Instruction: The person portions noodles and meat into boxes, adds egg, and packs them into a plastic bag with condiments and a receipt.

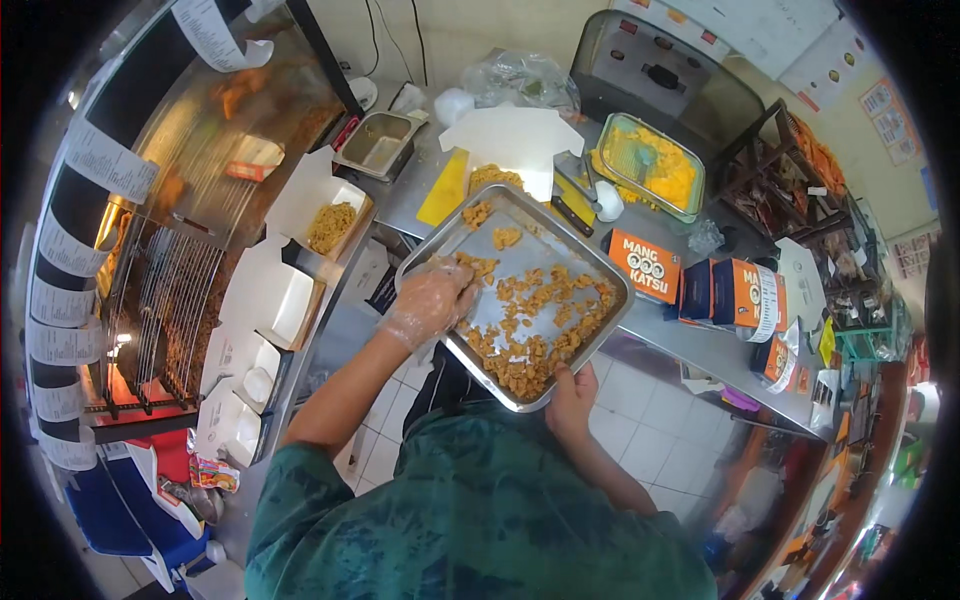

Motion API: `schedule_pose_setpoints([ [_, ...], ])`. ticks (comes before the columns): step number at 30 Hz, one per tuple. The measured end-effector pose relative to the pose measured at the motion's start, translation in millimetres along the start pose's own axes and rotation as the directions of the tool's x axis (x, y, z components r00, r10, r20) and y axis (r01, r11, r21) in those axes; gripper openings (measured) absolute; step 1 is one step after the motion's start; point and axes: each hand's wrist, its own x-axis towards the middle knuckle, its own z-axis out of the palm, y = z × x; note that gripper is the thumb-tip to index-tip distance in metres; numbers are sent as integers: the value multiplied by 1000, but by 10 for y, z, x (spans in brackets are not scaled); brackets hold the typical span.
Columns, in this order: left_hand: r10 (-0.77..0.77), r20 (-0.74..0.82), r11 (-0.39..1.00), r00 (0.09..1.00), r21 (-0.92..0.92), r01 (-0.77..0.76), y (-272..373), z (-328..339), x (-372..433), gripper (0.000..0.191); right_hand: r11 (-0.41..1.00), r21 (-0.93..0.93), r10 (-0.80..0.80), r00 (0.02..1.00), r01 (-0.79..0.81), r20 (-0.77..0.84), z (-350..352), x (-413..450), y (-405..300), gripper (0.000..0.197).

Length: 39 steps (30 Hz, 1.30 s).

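My right hand (573,397) grips the near right edge of a rectangular metal tray (615,262), its fingers mostly beneath. Loose brown fried crumbs (525,360) lie on the tray, thickest along its near and right sides. My left hand (435,296), in a clear plastic glove, is over the tray's left edge with its fingers curled near some pieces; whether it holds any cannot be told. Just beyond the tray stands an open white box (506,135) with noodle-like food (495,177) in it, on a yellow board (444,187). A knife (571,216) lies on the board's right side.
At left are a food box with noodles (332,227), several open boxes (289,300) and a glass display cabinet (195,187) with paper slips. A metal pan (379,142) stands behind. To the right are a glass dish of yellow food (652,165), Mang Katsu boxes (643,266) and a dark rack (765,165).
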Motion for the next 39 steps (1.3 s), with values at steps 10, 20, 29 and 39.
schedule_pose_setpoints([
  [10, -63, -10, 649, 998, -760, 33, -278, 112, 1408, 22, 997, -63, -50, 976, 37, -212, 3, 299, -52, 30],
  [20, -146, 574, 243, 806, -768, 592, -669, 881, 2610, 73, 957, -273, -218, 867, 100, -447, 201, 102, -77, 28],
  [29, 96, 298, 556, 950, -807, 197, -674, 280, 2178, 50, 961, -273, -187, 817, 38, -545, 151, 37, 101, 30],
  [39, 592, -72, 780, 803, -201, -593, 276, 525, 1914, 44, 981, -143, -178, 897, 130, -405, 129, 191, 65, 29],
])
